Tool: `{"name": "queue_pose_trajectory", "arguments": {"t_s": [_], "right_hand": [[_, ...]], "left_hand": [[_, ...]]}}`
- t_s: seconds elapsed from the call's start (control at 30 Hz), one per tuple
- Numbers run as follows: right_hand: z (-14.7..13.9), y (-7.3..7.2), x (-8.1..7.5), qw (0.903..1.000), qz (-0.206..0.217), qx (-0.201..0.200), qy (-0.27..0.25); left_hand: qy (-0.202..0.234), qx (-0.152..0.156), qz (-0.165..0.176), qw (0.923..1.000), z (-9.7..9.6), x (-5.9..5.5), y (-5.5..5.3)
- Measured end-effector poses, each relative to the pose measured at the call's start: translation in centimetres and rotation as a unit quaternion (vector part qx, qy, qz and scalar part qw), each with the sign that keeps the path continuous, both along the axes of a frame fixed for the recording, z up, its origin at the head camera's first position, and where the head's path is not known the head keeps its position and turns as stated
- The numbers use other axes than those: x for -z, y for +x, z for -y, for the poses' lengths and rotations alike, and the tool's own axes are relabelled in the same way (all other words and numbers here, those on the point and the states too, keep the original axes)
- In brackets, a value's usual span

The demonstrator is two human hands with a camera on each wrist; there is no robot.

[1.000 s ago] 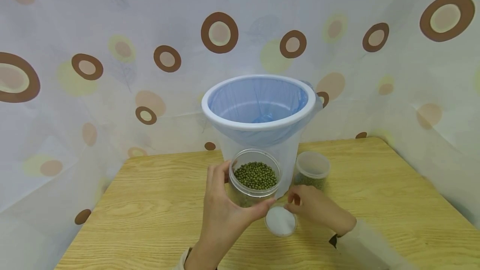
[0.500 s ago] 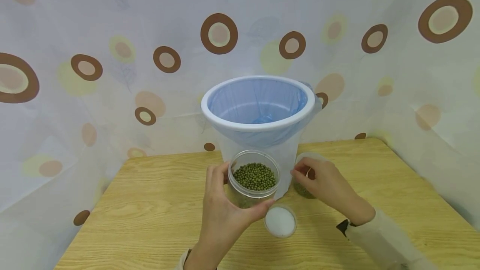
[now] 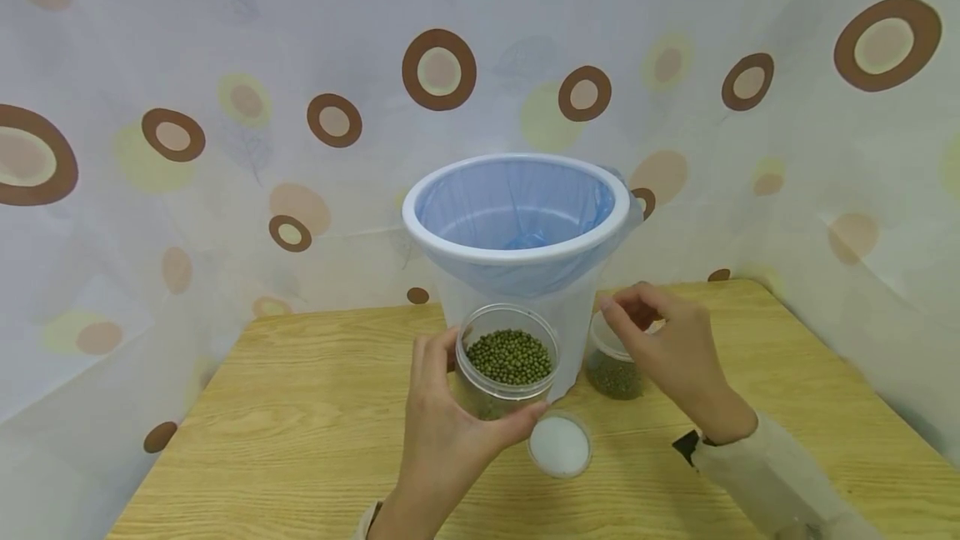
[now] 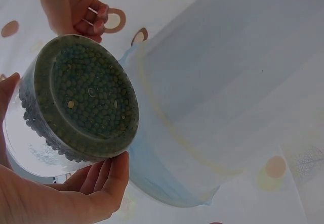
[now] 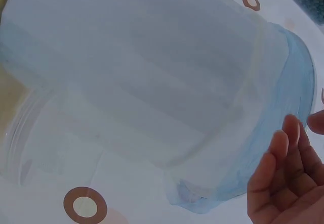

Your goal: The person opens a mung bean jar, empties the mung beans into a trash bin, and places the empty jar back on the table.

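My left hand (image 3: 450, 432) grips a clear plastic jar (image 3: 498, 394) from its left side, holding it tilted above the table. Green mung beans (image 3: 510, 357) partly fill it; through the jar's base (image 4: 91, 92) the left wrist view shows more beans, a few of them pale. Over a second clear jar (image 3: 615, 369), standing on the table with small greenish contents, hovers my right hand (image 3: 667, 340). Its fingers (image 5: 266, 173) are loosely bent with the thumb apart in the right wrist view, and I see nothing between them. The hand hides part of that jar's rim.
Behind the held jar stands a tall white bin (image 3: 517, 252) lined with a thin blue bag (image 3: 495, 207). A small round white disc with a clear rim (image 3: 558, 446) lies on the wooden table (image 3: 300, 423). Patterned sheeting (image 3: 262, 40) surrounds the table's back and sides.
The right hand has risen from beside the white disc to above the standing jar, shifting right. My left hand and the jar of mung beans have stayed nearly still.
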State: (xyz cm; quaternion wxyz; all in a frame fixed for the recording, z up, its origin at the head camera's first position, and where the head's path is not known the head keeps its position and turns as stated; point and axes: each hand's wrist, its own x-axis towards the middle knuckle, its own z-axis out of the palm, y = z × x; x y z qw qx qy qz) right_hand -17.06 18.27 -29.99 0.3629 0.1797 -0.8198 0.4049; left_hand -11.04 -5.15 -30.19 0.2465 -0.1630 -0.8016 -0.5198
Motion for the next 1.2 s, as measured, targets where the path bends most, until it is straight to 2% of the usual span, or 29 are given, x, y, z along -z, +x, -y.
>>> {"name": "queue_pose_trajectory", "arguments": {"t_s": [0.1,0.23,0.57,0.73,0.87,1.0,1.2], "right_hand": [[-0.2,-0.3,-0.4,0.9984,-0.047,-0.003,-0.030],[-0.4,-0.7,-1.1,0.9955,-0.078,-0.005,-0.053],[-0.8,-2.1,-2.0,0.9928,-0.092,-0.025,-0.072],[-0.9,-2.8,-2.5,0.9883,-0.116,-0.040,-0.091],[-1.2,-3.7,-3.0,0.9865,-0.130,-0.034,-0.093],[-1.6,-4.7,-3.8,0.9915,-0.099,-0.014,-0.083],[-2.3,-6.7,-4.5,0.9964,-0.008,-0.014,-0.084]], "left_hand": [[0.001,-0.001,0.003,1.0000,0.0,0.0,0.0],[0.004,0.000,0.007,1.0000,0.0,0.1,-0.1],[0.001,-0.002,-0.001,1.0000,0.0,0.1,-0.1],[0.001,-0.002,-0.004,1.0000,0.0,0.1,-0.1],[0.001,-0.002,-0.007,1.0000,-0.1,0.1,0.0],[-0.002,0.000,-0.013,0.9999,-0.1,0.1,0.0],[-0.004,0.007,-0.014,0.9999,-0.2,0.0,0.1]]}}
